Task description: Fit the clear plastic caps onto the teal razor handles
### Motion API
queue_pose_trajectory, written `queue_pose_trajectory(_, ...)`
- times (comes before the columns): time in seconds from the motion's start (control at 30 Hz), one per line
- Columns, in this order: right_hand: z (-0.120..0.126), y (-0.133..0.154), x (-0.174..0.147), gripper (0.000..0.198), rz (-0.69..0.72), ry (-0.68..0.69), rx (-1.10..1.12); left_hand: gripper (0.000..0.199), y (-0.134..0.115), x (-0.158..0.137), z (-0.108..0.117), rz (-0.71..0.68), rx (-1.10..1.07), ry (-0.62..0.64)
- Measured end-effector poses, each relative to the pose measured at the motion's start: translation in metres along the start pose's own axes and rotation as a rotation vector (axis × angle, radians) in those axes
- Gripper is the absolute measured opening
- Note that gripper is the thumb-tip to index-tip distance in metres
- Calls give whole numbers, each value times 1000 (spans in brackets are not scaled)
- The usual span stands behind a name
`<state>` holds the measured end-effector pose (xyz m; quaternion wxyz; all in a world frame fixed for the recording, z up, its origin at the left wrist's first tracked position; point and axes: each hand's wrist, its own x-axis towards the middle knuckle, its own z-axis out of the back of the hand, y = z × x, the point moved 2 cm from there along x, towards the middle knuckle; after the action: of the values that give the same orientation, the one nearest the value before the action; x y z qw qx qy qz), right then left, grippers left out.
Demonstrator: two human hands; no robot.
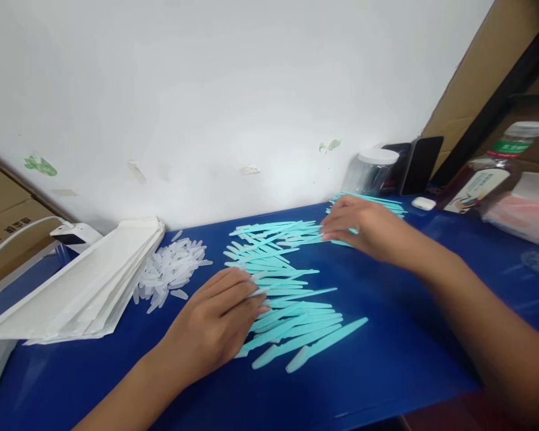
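teal razors point(291, 314) lie roughly rowed toward the far edge of the blue table point(377, 359); many clear caps point(173, 269) sit heaped, seemingly unused. left hand point(220, 314) curls over razors, right hand point(362, 224) bends at others; whether either pinches any, i cannot tell.

Razors point(291, 311) on table point(386, 311) (caps point(173, 266) left)
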<state>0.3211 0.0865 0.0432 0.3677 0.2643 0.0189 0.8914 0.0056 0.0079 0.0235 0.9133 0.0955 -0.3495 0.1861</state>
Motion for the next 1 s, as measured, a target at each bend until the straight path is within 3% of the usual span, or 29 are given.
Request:
queue_pose_trajectory(0.17,25,-44,-15,20,-411,184,-247,25,10,-7,-1,24,50,-41)
queue_pose_trajectory(0.27,29,-53,-19,21,-549,270,-296,25,16,-12,-3,77,34,-47)
queue_pose_trajectory(0.53,16,-67,-26,21,-588,285,-364,22,18,-13,-4,97,20,-73)
queue_pose_trajectory(0.8,4,-73,-27,20,-498,280,-321,20,18,-13,-6,113,5,-53)
queue_pose_trajectory(1.0,-1,-44,-15,26,-476,249,-167,20,19,-14,-7,112,10,-57)
